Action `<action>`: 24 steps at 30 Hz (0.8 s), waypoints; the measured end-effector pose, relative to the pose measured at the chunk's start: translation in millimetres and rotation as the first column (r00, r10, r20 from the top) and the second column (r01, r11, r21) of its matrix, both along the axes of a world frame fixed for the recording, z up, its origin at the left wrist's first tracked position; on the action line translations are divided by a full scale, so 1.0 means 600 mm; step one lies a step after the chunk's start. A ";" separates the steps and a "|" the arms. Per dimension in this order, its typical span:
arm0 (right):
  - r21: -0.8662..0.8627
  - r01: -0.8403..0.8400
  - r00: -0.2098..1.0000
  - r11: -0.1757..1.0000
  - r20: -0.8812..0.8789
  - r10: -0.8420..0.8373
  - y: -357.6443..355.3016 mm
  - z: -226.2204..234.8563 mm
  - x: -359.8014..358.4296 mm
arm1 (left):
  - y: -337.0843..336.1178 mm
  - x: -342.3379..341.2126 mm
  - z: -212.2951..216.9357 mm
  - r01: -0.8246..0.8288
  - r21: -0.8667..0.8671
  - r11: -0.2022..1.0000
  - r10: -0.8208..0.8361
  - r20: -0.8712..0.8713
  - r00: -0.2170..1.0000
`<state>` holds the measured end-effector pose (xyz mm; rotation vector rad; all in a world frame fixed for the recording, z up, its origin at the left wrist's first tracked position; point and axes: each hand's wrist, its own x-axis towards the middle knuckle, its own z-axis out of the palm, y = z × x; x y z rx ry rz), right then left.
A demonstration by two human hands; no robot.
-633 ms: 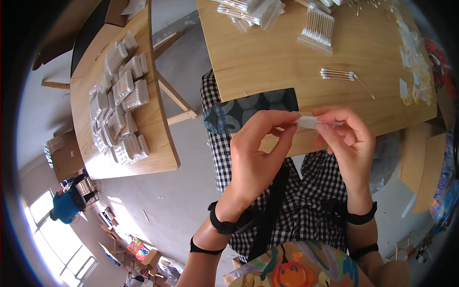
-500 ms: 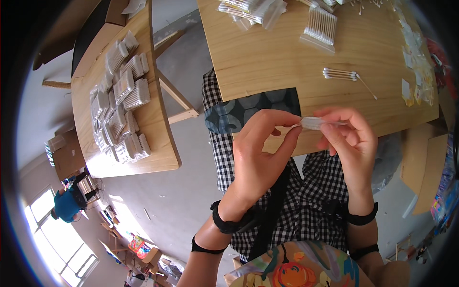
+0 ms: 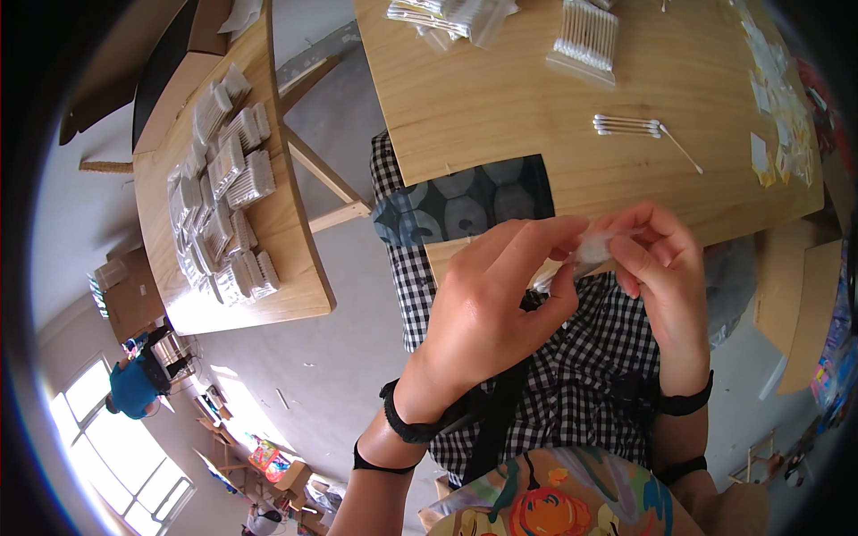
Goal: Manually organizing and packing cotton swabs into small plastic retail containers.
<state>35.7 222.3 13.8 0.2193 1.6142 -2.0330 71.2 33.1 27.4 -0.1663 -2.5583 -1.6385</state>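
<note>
The left hand (image 3: 492,299) and right hand (image 3: 663,268) pinch a small, translucent plastic bag (image 3: 594,249); working its edges appears underway; the next move likely needs a steady hold.

The pale wood table (image 3: 465,98) has a bunch of loose swabs (image 3: 626,126) plus one stray swab (image 3: 683,150), bagged swabs (image 3: 585,37) farther back, clear plastic bits (image 3: 776,112) down the right side and a dark patterned sheet (image 3: 465,201) poking past its left edge, while the side table (image 3: 302,290) is heaped with clear packs (image 3: 219,205).
</note>
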 end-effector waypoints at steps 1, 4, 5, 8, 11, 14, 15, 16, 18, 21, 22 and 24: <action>-0.018 -0.002 1.000 1.000 0.000 0.002 0.001 0.000 0.001 | 0.002 0.000 0.005 0.005 -0.006 1.000 -0.005 0.000 1.000; -0.043 -0.035 0.999 0.998 0.002 0.036 0.006 0.001 -0.001 | 0.005 0.000 0.015 0.015 -0.016 1.000 -0.015 -0.009 1.000; -0.054 -0.040 0.999 0.998 -0.006 0.040 0.007 0.001 0.000 | 0.006 0.000 0.016 0.021 -0.015 1.000 -0.021 -0.014 1.000; -0.082 -0.048 0.999 0.995 -0.029 0.045 0.010 0.002 0.001 | 0.007 0.001 0.020 0.033 -0.045 0.998 -0.034 -0.034 0.999; -0.093 -0.045 0.998 0.995 -0.045 0.041 0.011 0.005 0.003 | 0.009 0.001 0.023 0.027 -0.081 0.996 -0.032 -0.062 0.998; -0.099 -0.047 0.998 0.994 -0.054 0.042 0.012 0.006 0.003 | 0.009 0.003 0.022 0.025 -0.124 0.992 -0.037 -0.097 0.995; -0.099 -0.048 0.998 0.994 -0.053 0.043 0.011 0.007 0.004 | 0.008 0.003 0.022 0.022 -0.123 0.992 -0.035 -0.101 0.994; -0.099 -0.050 0.998 0.994 -0.053 0.045 0.011 0.007 0.004 | 0.008 0.004 0.023 0.019 -0.121 0.992 -0.032 -0.104 0.994; -0.107 -0.045 0.998 0.993 -0.048 0.040 0.012 0.005 0.005 | 0.009 0.005 0.025 0.013 -0.106 0.994 -0.023 -0.096 0.995; -0.121 -0.033 0.999 0.992 -0.035 0.029 0.013 0.005 0.007 | 0.011 0.008 0.027 -0.007 -0.066 0.998 0.003 -0.061 0.998; -0.126 -0.029 0.999 0.992 -0.031 0.025 0.012 0.005 0.007 | 0.012 0.009 0.027 -0.017 -0.049 0.999 0.014 -0.048 0.999; -0.100 -0.025 0.999 0.995 -0.040 0.021 0.011 0.007 0.008 | 0.012 0.012 0.027 -0.042 -0.021 0.999 0.041 -0.011 0.999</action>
